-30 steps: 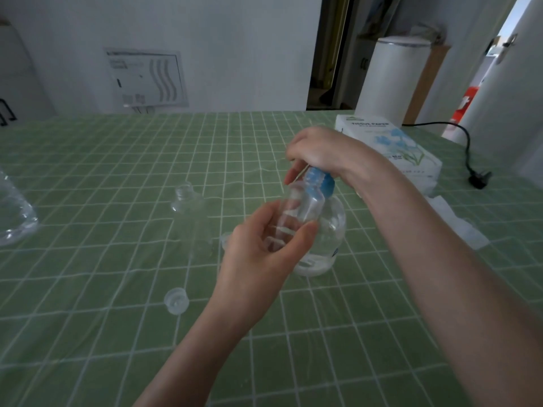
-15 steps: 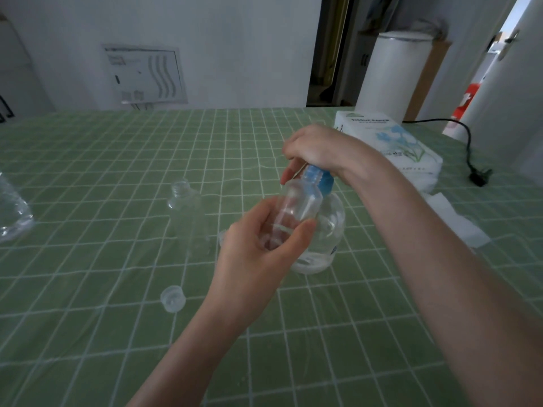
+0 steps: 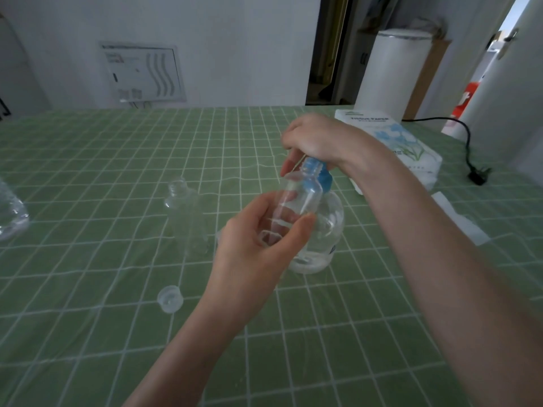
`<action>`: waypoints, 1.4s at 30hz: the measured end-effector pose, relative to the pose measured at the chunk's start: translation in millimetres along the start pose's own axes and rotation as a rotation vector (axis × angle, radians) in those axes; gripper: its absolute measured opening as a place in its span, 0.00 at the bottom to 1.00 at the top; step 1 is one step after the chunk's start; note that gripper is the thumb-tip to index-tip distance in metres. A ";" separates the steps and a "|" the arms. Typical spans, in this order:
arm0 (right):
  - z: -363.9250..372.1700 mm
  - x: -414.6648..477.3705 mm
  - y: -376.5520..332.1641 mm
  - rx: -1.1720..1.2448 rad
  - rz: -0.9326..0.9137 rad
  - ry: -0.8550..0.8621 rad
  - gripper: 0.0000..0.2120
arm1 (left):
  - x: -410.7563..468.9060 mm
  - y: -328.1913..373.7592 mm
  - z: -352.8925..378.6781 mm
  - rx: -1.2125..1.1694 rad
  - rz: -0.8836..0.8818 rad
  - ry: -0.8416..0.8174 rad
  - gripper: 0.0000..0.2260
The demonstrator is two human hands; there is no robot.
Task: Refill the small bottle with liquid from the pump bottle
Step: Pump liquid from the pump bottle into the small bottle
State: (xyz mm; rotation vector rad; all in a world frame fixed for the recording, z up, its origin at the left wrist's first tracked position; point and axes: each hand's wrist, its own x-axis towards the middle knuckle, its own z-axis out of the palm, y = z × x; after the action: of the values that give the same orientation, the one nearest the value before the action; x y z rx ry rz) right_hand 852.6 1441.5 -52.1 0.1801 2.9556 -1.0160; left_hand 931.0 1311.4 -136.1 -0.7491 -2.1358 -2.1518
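My left hand (image 3: 258, 248) grips a small clear bottle (image 3: 296, 198), tilted, its open neck up against the blue pump collar. Behind it on the green checked tablecloth stands the pump bottle (image 3: 326, 230), clear and round, with a little liquid at its bottom. My right hand (image 3: 317, 139) is closed over the pump head, hiding the nozzle. A clear cap (image 3: 169, 298) lies on the cloth to the front left.
Another small clear bottle (image 3: 185, 212) stands uncapped left of my hands. Part of a large clear bottle (image 3: 11, 218) shows at the left edge. A tissue pack (image 3: 390, 139), loose tissues (image 3: 461, 221) and a black plug with cable (image 3: 479, 176) lie at the right.
The hands and both bottles hold nearly the same pose. The view has shifted slightly; the small bottle stays at the pump.
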 end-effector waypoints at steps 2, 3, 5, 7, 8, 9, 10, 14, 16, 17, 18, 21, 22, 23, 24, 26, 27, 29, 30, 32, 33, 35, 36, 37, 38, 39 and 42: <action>2.4 -0.8 2.4 -0.012 0.013 -0.009 0.17 | -1.6 -0.4 -0.1 0.012 0.006 -0.005 0.03; 3.4 -1.7 4.0 -0.011 0.018 -0.013 0.17 | -2.0 -0.6 0.2 0.017 0.008 -0.007 0.02; 4.8 -3.4 5.1 0.000 0.025 -0.020 0.17 | -2.4 -1.1 0.4 0.008 0.003 -0.008 0.02; 3.4 -5.0 4.9 0.005 0.025 -0.012 0.17 | -2.1 -0.9 1.2 -0.004 -0.005 -0.012 0.02; 1.4 -5.9 4.6 0.005 0.019 -0.004 0.17 | -1.8 -0.4 2.0 -0.002 -0.006 -0.014 0.03; 0.0 -6.1 3.5 0.005 0.009 0.002 0.17 | -2.1 0.3 1.6 -0.002 -0.007 -0.010 0.04; -1.9 -6.7 2.2 0.005 0.000 0.013 0.17 | -2.2 1.7 1.6 -0.009 -0.006 -0.007 0.04; -5.0 -4.7 -1.8 0.008 -0.029 0.038 0.17 | 0.3 2.9 1.8 -0.018 0.002 -0.006 0.08; -2.6 -3.8 -1.8 0.019 -0.018 0.023 0.18 | 0.8 2.7 1.3 -0.024 0.001 -0.006 0.08; -1.3 -3.1 -1.2 0.018 -0.011 0.018 0.18 | 0.9 2.1 0.9 -0.022 0.000 -0.006 0.08; 0.3 -2.6 -0.1 0.015 -0.003 0.012 0.18 | 0.6 1.3 0.6 -0.013 -0.001 -0.005 0.07; 4.5 -3.6 3.8 0.029 0.025 -0.004 0.19 | -0.3 -0.1 0.5 0.005 -0.010 -0.003 0.04; 5.3 -3.6 4.4 0.030 0.029 -0.006 0.19 | -0.2 -0.9 0.3 0.007 -0.013 0.000 0.04; 5.6 -3.6 5.1 0.028 0.028 -0.008 0.18 | -0.3 -1.7 0.2 0.008 -0.017 0.002 0.05; 5.3 -3.5 5.2 0.026 0.023 -0.009 0.18 | -0.4 -2.0 0.1 0.007 -0.020 0.002 0.05; 2.7 -4.4 3.1 0.016 0.002 -0.005 0.17 | -0.6 -1.0 -0.2 0.003 -0.020 0.000 0.06; 0.7 -4.6 1.6 0.008 -0.012 0.007 0.17 | -0.6 -0.2 -0.4 0.001 -0.016 0.000 0.06; -1.8 -3.8 -1.2 -0.007 -0.040 0.033 0.17 | -0.6 1.2 -0.4 -0.008 -0.008 0.003 0.06; -2.2 -3.7 -2.4 -0.013 -0.046 0.037 0.17 | -0.4 1.4 -0.4 -0.012 -0.007 0.006 0.06; -1.7 -4.0 -3.4 -0.007 -0.040 0.025 0.17 | 0.2 1.2 -0.3 -0.015 -0.006 0.010 0.06; -1.2 -3.4 -3.1 0.000 -0.031 0.016 0.17 | 0.3 1.1 -0.3 -0.013 -0.005 0.009 0.06; -0.6 -1.8 -1.7 0.007 -0.011 0.009 0.18 | 0.8 1.5 -0.4 -0.006 -0.003 0.003 0.06; -0.3 -1.6 -0.9 0.011 -0.003 0.006 0.17 | 0.7 1.4 -0.3 -0.005 -0.005 0.001 0.06; 0.2 -1.5 0.0 0.011 0.002 0.004 0.17 | 0.4 0.9 -0.5 -0.004 -0.008 0.002 0.05; 0.9 -1.3 0.7 0.003 0.007 -0.001 0.17 | 0.2 0.1 -0.8 0.001 -0.008 0.004 0.05; 2.0 -1.7 1.8 -0.008 0.013 -0.007 0.18 | 0.0 -0.6 -0.9 0.012 -0.006 0.004 0.04; 4.6 -3.0 4.7 -0.013 0.019 -0.017 0.18 | -1.7 -1.6 0.3 0.023 -0.006 0.001 0.05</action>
State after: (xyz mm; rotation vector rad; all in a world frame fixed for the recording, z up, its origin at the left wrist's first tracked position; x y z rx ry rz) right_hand 855.9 1442.0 -58.5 0.1976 2.9384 -0.9910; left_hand 932.0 1311.3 -138.2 -0.7403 -2.1612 -2.1263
